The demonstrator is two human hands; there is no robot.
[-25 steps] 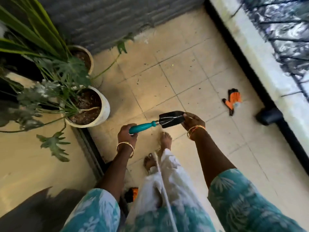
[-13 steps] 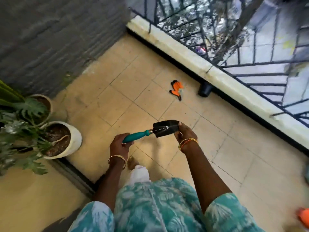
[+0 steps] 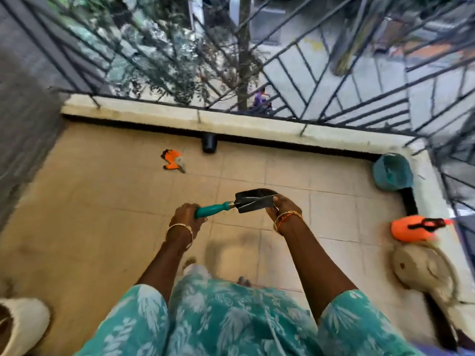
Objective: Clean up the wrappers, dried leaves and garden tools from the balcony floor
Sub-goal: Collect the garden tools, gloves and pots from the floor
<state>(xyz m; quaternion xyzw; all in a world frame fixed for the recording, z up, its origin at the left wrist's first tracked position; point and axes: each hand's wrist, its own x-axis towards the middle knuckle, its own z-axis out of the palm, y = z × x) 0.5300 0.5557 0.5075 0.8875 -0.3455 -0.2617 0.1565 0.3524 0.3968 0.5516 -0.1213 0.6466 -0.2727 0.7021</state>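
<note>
A: Fingers first. Left hand [image 3: 189, 217] is curled round the teal handle of the trowel [image 3: 237, 204], a full wrap. Right hand [image 3: 280, 206] pinches the far edge of the black blade, fingertips [image 3: 275, 199] on the metal, thumb hidden under it.

B: Trowel's position?

A: Held level between both hands at about waist height, over the tiled floor [image 3: 108, 201], handle to the left, blade to the right. Nothing on the blade that I can make out.

B: Other tools down there?

A: Orange gloves [image 3: 172, 160] lie on the tiles near the far kerb, just beside a short black pipe [image 3: 208, 142]. To the right, a teal bucket [image 3: 392, 172] sits in the corner; below it an orange thing [image 3: 413, 228] with a black handle, too blurred to name. Cream pot [image 3: 23, 322] at bottom left. No wrappers or dried leaves show.

B: Step in hand, by your reading?

A: Carrying the trowel off to wherever the tools go, I judge. Best to let the left hand bear it by the handle alone. The blade edge is thin metal, and a pinch there risks a cut if it slips. Free the right hand and it can gather the gloves on the way. Keep the blade low, away from the railing [image 3: 334, 86], since a street lies below.
</note>
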